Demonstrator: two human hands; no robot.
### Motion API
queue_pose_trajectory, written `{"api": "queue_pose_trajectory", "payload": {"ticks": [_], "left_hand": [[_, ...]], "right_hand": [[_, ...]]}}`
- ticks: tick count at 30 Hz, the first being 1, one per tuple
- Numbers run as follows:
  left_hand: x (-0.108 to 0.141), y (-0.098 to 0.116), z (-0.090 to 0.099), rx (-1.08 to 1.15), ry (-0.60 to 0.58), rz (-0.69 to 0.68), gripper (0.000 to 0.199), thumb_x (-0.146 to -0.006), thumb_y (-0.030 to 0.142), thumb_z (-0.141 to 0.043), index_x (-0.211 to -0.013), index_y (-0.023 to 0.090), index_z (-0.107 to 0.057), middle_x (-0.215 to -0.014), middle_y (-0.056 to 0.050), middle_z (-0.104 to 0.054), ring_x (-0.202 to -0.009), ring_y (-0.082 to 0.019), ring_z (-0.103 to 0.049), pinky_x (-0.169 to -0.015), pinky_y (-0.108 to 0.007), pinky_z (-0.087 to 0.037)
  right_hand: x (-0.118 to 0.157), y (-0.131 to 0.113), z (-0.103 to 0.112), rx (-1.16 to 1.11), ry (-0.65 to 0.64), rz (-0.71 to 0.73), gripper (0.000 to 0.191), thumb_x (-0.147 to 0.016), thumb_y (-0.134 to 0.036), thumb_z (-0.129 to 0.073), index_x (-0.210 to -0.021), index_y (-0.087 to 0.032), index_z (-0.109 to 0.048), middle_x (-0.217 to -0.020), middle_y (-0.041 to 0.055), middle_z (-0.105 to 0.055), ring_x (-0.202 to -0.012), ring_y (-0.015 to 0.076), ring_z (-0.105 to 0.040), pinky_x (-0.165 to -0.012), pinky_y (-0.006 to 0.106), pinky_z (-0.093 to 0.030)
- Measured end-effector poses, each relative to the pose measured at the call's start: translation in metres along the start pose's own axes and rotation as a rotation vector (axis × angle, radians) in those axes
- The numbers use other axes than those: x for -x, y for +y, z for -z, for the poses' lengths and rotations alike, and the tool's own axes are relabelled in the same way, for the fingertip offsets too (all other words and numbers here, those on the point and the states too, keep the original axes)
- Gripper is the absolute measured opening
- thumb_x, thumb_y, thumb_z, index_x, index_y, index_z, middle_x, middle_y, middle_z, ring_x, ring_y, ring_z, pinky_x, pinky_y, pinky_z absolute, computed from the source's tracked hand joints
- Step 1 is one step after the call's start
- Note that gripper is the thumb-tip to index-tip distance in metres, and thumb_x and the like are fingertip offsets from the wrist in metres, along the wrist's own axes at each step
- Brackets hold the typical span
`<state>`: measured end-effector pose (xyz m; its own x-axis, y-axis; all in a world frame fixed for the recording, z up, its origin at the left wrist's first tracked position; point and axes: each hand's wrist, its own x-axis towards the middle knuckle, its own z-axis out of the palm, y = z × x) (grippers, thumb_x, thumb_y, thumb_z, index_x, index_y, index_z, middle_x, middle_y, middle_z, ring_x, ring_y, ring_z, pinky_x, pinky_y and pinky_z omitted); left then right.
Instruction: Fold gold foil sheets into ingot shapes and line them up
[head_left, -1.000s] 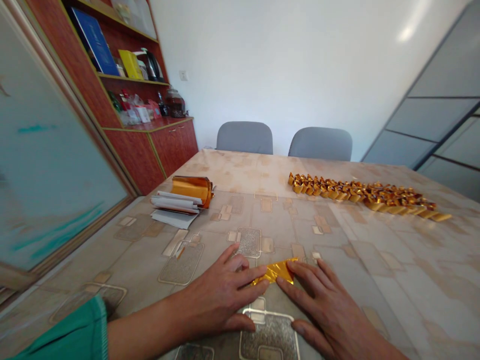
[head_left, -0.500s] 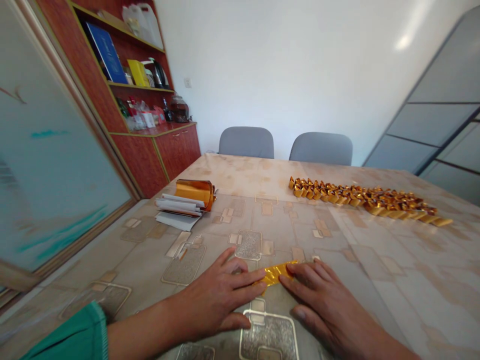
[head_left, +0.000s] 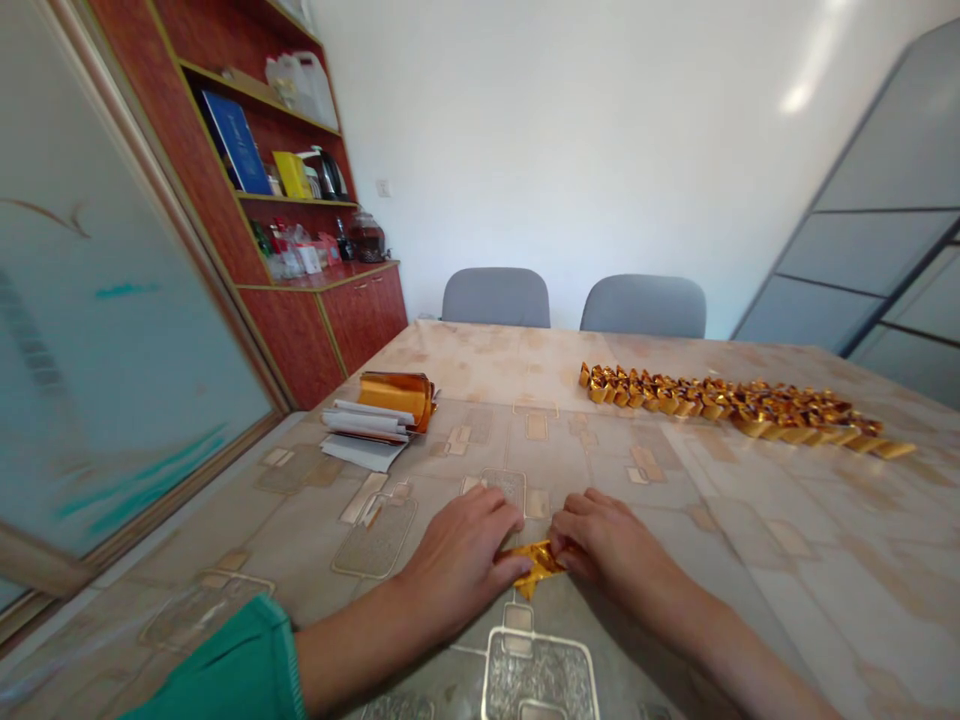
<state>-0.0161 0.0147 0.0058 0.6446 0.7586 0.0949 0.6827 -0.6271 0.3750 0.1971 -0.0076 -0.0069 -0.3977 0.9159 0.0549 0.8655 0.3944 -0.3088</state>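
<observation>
A small folded piece of gold foil (head_left: 535, 562) lies on the patterned tablecloth (head_left: 697, 540), pinched between my two hands. My left hand (head_left: 459, 560) holds its left end with the fingertips, and my right hand (head_left: 607, 543) grips its right end, hiding part of it. A green sleeve (head_left: 225, 655) covers my left forearm. Farther off, a long row of folded gold foil pieces (head_left: 739, 410) stretches across the table to the right. A curled sheet of gold foil (head_left: 397, 398) rests on a stack of white paper (head_left: 364, 430) at the back left.
A red wooden cabinet (head_left: 322, 335) with shelves of bottles, books and a kettle stands behind the table's left corner. Near the far edge are two grey chairs (head_left: 570, 305). A frosted glass panel (head_left: 127, 350) runs along the left side.
My hands have come closer together and now pinch the foil from both ends. The foil looks more bunched than before, when it lay flatter. The view has tilted slightly.
</observation>
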Motion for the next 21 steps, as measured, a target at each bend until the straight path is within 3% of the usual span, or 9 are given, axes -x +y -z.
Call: {"api": "queue_pose_trajectory", "payload": {"ticks": [2,7,14,18,21], "left_hand": [[-0.008,0.004,-0.002,0.024,-0.056,0.081,0.019,-0.081,0.032,-0.073,-0.089,0.017,-0.063,-0.092,-0.004,-0.062,-0.086,-0.022,-0.057,-0.070,-0.029,-0.040],[-0.007,0.004,-0.007,0.165,-0.108,0.091,0.015,-0.079,0.025,-0.073,-0.082,0.018,-0.060,-0.086,0.000,-0.061,-0.084,-0.018,-0.056,-0.069,-0.026,-0.036],[0.001,0.005,-0.018,0.363,-0.075,0.064,0.010,-0.081,0.017,-0.067,-0.083,0.019,-0.058,-0.074,0.004,-0.058,-0.070,-0.014,-0.052,-0.065,-0.024,-0.035],[0.004,0.004,-0.018,0.277,0.013,0.061,0.016,-0.078,0.023,-0.070,-0.087,0.019,-0.057,-0.085,0.001,-0.059,-0.079,-0.017,-0.053,-0.068,-0.026,-0.037],[0.005,0.003,-0.017,0.220,0.016,0.022,0.014,-0.081,0.029,-0.069,-0.088,0.020,-0.061,-0.090,-0.001,-0.059,-0.087,-0.019,-0.054,-0.073,-0.027,-0.038]], "right_hand": [[-0.001,0.003,-0.003,-0.071,0.018,0.002,0.015,-0.081,-0.006,-0.068,-0.082,-0.020,-0.068,-0.084,0.0026,-0.065,-0.082,0.0200,-0.056,-0.072,0.031,-0.038],[0.003,0.010,-0.012,-0.230,0.060,0.061,0.023,-0.082,-0.008,-0.070,-0.098,-0.024,-0.067,-0.094,0.0017,-0.063,-0.092,0.0207,-0.054,-0.079,0.032,-0.036],[-0.006,0.002,-0.023,-0.378,0.160,0.133,0.013,-0.083,-0.013,-0.073,-0.080,-0.021,-0.064,-0.085,-0.0004,-0.062,-0.088,0.0191,-0.054,-0.080,0.032,-0.036],[-0.006,-0.001,-0.022,-0.404,0.173,0.124,0.019,-0.080,-0.007,-0.073,-0.076,-0.020,-0.060,-0.081,-0.0019,-0.062,-0.084,0.0177,-0.055,-0.080,0.031,-0.036],[-0.003,-0.002,-0.020,-0.401,0.160,0.126,0.020,-0.080,-0.003,-0.070,-0.076,-0.020,-0.061,-0.078,-0.0030,-0.063,-0.083,0.0170,-0.055,-0.079,0.031,-0.035]]}}
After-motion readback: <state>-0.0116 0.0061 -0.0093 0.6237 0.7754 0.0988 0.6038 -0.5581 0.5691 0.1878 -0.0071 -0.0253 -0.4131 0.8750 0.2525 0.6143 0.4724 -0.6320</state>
